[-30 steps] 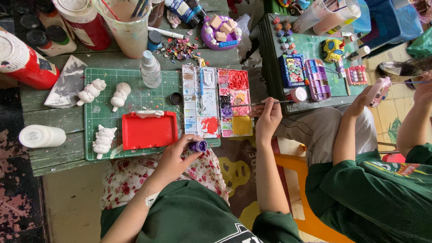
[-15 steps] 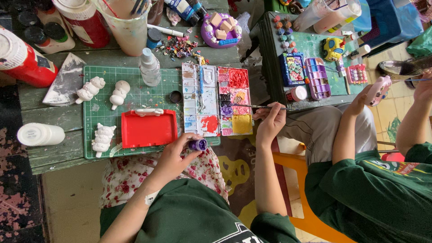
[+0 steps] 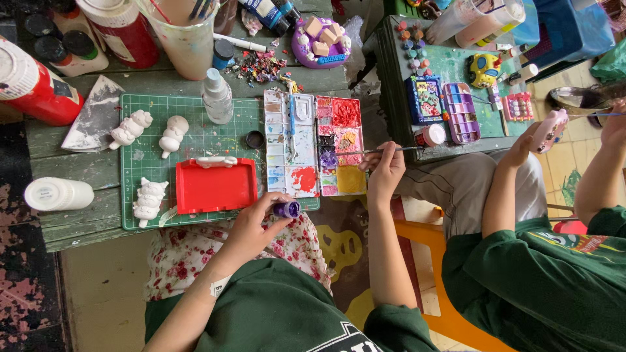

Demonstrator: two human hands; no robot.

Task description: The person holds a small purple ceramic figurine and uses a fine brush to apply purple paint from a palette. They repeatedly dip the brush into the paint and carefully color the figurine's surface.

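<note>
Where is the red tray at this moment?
In the head view, the red tray lies on the green cutting mat, left of the paint palette and just above the left hand, with a white figurine on its left.

Left hand [image 3: 251,225] grips a small purple piece [image 3: 287,209], just beside a red tray [image 3: 216,186] on a green gridded mat [image 3: 195,140]. Beyond the right hand [image 3: 385,171], the paint palette [image 3: 314,145] shows red, yellow, purple and blue wells. Three unpainted white figurines [image 3: 150,199] sit beyond the tray.
</note>
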